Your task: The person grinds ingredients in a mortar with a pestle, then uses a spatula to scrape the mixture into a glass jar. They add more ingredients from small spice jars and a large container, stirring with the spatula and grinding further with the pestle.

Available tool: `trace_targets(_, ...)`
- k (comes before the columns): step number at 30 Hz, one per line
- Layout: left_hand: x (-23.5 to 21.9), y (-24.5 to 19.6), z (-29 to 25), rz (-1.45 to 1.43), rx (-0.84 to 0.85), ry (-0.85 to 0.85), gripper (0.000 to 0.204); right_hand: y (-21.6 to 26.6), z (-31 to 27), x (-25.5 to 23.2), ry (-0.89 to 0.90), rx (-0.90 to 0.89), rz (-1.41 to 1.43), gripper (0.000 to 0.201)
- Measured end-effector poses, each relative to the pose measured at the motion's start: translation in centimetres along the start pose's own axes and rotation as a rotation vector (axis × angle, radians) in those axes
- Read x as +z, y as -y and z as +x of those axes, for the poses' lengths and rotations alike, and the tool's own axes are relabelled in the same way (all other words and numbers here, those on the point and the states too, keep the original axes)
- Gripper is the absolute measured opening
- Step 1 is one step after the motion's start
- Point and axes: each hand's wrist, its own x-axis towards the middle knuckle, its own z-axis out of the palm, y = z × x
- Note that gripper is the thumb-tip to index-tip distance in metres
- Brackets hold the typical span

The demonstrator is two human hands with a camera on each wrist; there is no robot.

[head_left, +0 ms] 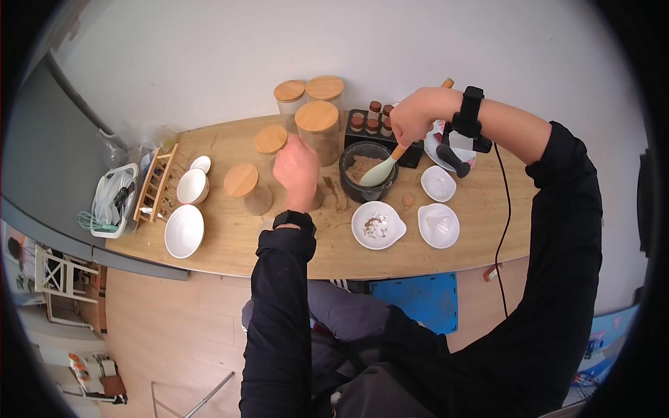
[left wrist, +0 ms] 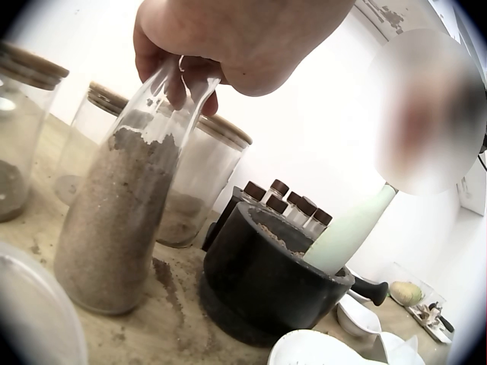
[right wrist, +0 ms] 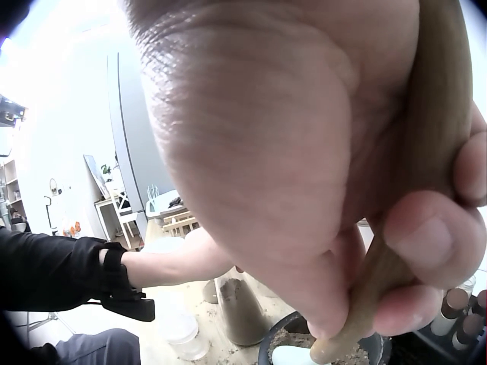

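Observation:
The left hand [head_left: 298, 171] grips the neck of a glass bottle [left wrist: 125, 213] filled with brown powder, which stands upright on the table left of the mortar. Curled around the wooden handle [right wrist: 373, 289] of a spatula, the right hand [head_left: 412, 122] holds it at a slant. The spatula's pale green head [head_left: 378, 173] rests in the dark stone mortar [left wrist: 266, 281], against brown crumbly material [head_left: 361, 167]. In front of the mortar, a white spouted bowl [head_left: 376, 237] holds some brown and white bits.
Wood-lidded jars [head_left: 242, 181] stand left of and behind the left hand. A black rack of small bottles [head_left: 357, 124] is behind the mortar. White bowls [head_left: 185, 231] sit at the left, with a wooden rack [head_left: 155, 184]; small white dishes [head_left: 438, 184] lie at the right, near a black cable [head_left: 507, 209].

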Motion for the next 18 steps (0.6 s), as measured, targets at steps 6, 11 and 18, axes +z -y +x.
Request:
trace_targets(6,0.0,-0.1,0.0,0.005,0.019,-0.014,0.024,0.1,0.1,0.8,-0.054,0.015,0.033,0.028)
trace_targets(11,-0.1,0.0,-0.1,-0.003,0.019,-0.018,0.024,-1.3,-0.4,1.1,-0.031,0.009,0.162,0.033)
trace_targets(18,0.1,0.0,-0.1,0.001,0.019,-0.027,0.023,-2.6,-2.1,1.1,-0.060,-0.013,0.146,0.035)
